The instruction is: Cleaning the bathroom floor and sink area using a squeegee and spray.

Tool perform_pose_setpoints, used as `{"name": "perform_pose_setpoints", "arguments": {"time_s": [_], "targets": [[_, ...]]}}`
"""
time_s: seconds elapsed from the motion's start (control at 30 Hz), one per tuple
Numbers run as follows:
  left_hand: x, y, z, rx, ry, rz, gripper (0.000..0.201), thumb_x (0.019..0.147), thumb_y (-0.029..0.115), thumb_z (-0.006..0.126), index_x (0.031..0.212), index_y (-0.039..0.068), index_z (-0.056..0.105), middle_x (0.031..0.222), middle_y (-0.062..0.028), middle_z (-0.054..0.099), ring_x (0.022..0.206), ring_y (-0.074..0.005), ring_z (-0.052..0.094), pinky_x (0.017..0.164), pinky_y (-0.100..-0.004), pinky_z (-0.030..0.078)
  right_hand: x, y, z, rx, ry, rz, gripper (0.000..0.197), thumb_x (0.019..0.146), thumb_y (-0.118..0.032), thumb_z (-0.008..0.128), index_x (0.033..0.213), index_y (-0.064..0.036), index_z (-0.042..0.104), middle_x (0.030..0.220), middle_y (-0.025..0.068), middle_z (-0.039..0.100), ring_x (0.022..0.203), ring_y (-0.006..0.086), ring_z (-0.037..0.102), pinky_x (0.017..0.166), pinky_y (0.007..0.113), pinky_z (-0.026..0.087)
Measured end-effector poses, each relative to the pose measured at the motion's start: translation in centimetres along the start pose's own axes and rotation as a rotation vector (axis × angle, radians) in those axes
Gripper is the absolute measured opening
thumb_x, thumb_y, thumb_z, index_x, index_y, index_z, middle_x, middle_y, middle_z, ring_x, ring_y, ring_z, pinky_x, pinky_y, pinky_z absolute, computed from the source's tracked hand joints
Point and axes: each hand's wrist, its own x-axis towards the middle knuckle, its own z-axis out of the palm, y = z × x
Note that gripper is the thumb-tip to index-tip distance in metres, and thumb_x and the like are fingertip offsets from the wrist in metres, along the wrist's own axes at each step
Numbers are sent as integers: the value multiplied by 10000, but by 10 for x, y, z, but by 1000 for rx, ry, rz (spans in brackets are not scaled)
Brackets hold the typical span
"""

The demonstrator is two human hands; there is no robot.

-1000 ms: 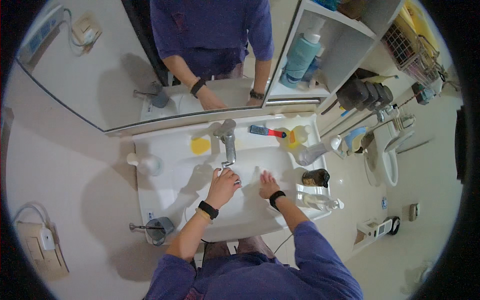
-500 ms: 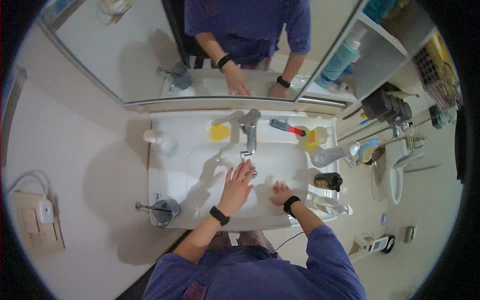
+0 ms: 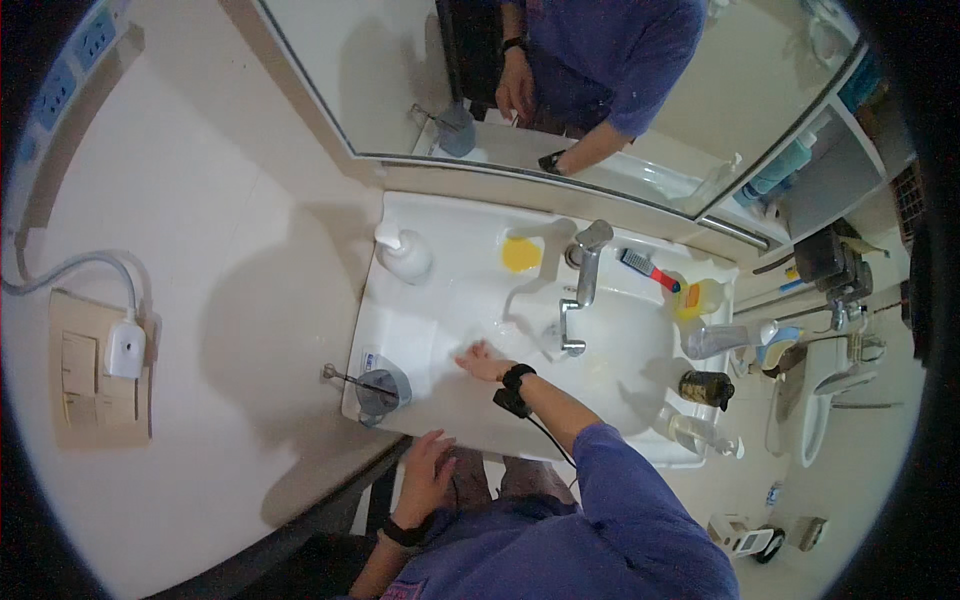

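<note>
My right hand (image 3: 484, 363) is low in the white sink (image 3: 640, 410), left of the faucet (image 3: 588, 272), over the basin's left part. Its fingers point left, a little apart and slightly blurred, with nothing seen in them. Small splashes of water show on the basin between that hand and the spout. Outside the sink's front edge, near my body, my left hand (image 3: 424, 478) hangs with fingers spread and holds nothing. Each wrist wears a black band; a dark box-like piece with a cable (image 3: 512, 403) hangs at the right one.
A grey cup (image 3: 382, 395) with a thin metal tool stands at the sink's front left corner, a white pump bottle (image 3: 404, 254) behind it. By the faucet lie a yellow sponge (image 3: 520, 254) and a red-handled brush (image 3: 650, 270). Several bottles line the right rim; a mirror (image 3: 400, 90) rises behind.
My left hand has left the basin and come back toward my body. My right hand has moved left across the basin. The view has shifted, and the faucet's spout end sits differently.
</note>
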Motion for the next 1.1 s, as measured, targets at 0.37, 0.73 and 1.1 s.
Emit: {"name": "perform_pose_setpoints", "arguments": {"time_s": [0.37, 0.73, 1.1], "targets": [[-23, -27, -29, -74, 45, -118, 265, 828, 62, 529, 1091, 37, 545, 1082, -152, 543, 1040, -342, 498, 889, -397, 396, -40, -11, 33, -163, 142, -689, 372, 912, -165, 288, 1128, 84, 461, 1355, 286, 259, 1300, 421, 153, 1066, 520, 89], [-32, -79, -40, -190, 468, -445, 323, 891, 133, 499, 1189, 26, 441, 1037, -151, 528, 808, -222, 565, 714, -338, 471, -51, -60, 16, 141, 254, -385, 496, 948, -271, 284, 1297, 80, 255, 1379, 332, 120, 1325, 390, 77, 1092, 402, 109], [9, -99, -34, -740, 410, -438, 151, 924, 174, 462, 1010, 50, 461, 897, -45, 532, 802, -123, 549, 718, -269, 450, -36, -92, -55, 406, 525, -252, 641, 944, -295, 357, 1357, 79, 39, 1437, 250, -12, 1349, 305, -5, 1093, 338, 59]]}}
